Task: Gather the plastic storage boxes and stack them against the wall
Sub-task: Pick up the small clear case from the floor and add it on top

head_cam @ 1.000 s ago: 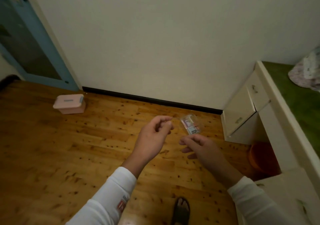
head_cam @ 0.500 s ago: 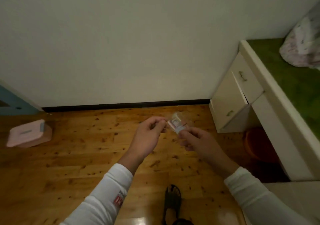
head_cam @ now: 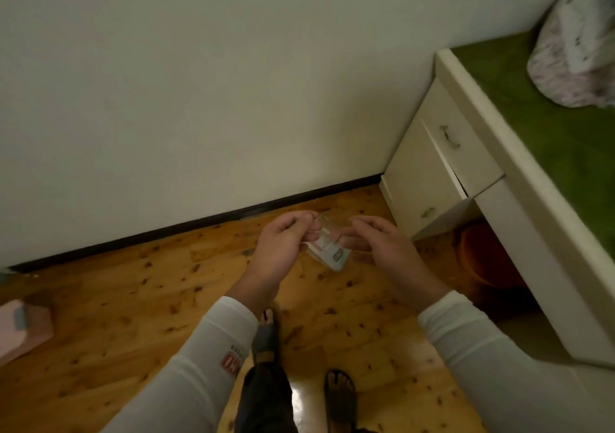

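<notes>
Small clear plastic box [head_cam: 327,251], coloured contents visible through it, held in the air between both hands, above the wooden floor [head_cam: 133,299] and a little out from the black skirting [head_cam: 199,221]. Not yet set down.

Change since a second ago: the box was pinched high in the right hand alone, left hand closed and apart from it; now both hands meet on it and it hangs lower, tilted, long side sloping down to the right. View has also swung right: the pink storage box [head_cam: 23,329], earlier well inside the frame, now sits at the far left edge, on the floor a short way from the wall [head_cam: 233,83]. The white drawer unit [head_cam: 432,179] and green-topped desk [head_cam: 532,126] fill more of the right side.

Judgement: person has closed on the wall corner with the small box; placement looks near, but the pink box remains apart, so gathering is unfinished.

Left hand [head_cam: 283,246]: forearm reaching forward, fingers curled, thumb and fingertips closed on the box's upper left end. Right hand [head_cam: 382,243]: palm turned left, fingers bent over the box's right side; whether it actually clamps or only steadies, cannot tell. White sleeves on both arms; sandalled feet below.
</notes>
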`<action>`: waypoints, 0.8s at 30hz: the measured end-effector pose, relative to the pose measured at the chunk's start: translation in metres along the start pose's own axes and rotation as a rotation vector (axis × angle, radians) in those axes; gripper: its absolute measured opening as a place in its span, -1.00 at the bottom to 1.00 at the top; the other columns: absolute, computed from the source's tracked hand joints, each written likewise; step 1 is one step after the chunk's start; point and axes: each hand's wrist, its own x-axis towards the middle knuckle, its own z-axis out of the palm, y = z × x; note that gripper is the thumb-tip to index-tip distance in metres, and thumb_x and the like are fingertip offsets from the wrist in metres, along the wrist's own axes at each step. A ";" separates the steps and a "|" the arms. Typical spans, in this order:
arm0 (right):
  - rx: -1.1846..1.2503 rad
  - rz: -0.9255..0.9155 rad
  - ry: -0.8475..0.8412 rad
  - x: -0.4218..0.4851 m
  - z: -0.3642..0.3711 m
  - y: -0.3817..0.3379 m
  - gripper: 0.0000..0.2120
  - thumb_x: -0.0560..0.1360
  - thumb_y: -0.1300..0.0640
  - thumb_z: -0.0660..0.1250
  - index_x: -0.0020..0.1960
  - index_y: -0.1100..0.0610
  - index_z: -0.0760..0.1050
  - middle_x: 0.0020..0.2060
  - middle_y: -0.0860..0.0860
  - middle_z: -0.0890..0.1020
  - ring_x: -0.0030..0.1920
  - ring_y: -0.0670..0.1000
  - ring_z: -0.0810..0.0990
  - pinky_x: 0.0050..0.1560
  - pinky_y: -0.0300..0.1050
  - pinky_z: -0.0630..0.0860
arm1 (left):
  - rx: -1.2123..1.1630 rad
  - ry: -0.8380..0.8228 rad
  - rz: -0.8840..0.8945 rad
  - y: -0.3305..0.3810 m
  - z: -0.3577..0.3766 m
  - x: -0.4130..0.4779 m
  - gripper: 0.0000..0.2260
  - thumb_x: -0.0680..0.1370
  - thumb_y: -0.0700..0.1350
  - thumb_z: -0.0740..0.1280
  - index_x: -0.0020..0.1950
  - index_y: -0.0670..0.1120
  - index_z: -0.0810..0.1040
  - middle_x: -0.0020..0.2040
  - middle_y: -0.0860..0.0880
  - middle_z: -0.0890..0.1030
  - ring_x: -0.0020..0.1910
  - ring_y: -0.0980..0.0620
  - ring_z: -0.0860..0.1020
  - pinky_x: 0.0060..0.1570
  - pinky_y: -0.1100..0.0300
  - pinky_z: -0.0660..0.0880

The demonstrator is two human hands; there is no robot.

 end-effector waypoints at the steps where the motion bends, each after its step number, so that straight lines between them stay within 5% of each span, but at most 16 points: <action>1: 0.020 0.002 0.021 0.013 0.002 -0.004 -0.91 0.55 0.01 0.29 -0.01 -0.06 0.58 -0.07 -0.07 0.70 -0.13 -0.13 0.68 -0.32 -0.28 0.53 | 0.018 -0.028 -0.011 0.005 -0.002 0.018 -0.82 0.62 -0.04 0.27 0.06 0.02 0.67 -0.08 0.09 0.73 -0.13 0.18 0.67 -0.29 0.40 0.51; 11: 0.157 0.105 0.304 0.115 0.023 -0.005 -0.86 0.56 -0.08 0.26 -0.04 -0.10 0.58 -0.04 -0.10 0.69 -0.04 -0.12 0.66 -0.12 -0.17 0.55 | 0.214 -0.217 -0.127 0.019 -0.015 0.173 -0.83 0.64 -0.01 0.24 0.07 0.05 0.63 0.00 0.06 0.69 -0.01 0.09 0.63 0.02 0.15 0.56; 20: 0.196 0.177 0.374 0.187 0.001 0.045 -0.88 0.58 -0.10 0.22 -0.04 -0.15 0.52 -0.18 -0.26 0.68 -0.12 -0.24 0.64 -0.17 -0.29 0.50 | 0.352 -0.309 -0.202 -0.028 0.012 0.261 -0.88 0.63 -0.03 0.25 0.07 0.08 0.57 0.01 0.06 0.66 -0.22 0.27 0.64 -0.38 0.46 0.48; 24: 0.202 0.230 0.363 0.221 -0.024 0.077 -0.90 0.58 -0.08 0.22 0.00 -0.13 0.50 0.00 -0.13 0.64 0.02 -0.14 0.61 -0.14 -0.27 0.50 | 0.393 -0.311 -0.242 -0.063 0.037 0.290 -0.84 0.62 -0.03 0.26 0.15 0.03 0.60 -0.07 0.08 0.70 -0.20 0.29 0.65 -0.38 0.47 0.49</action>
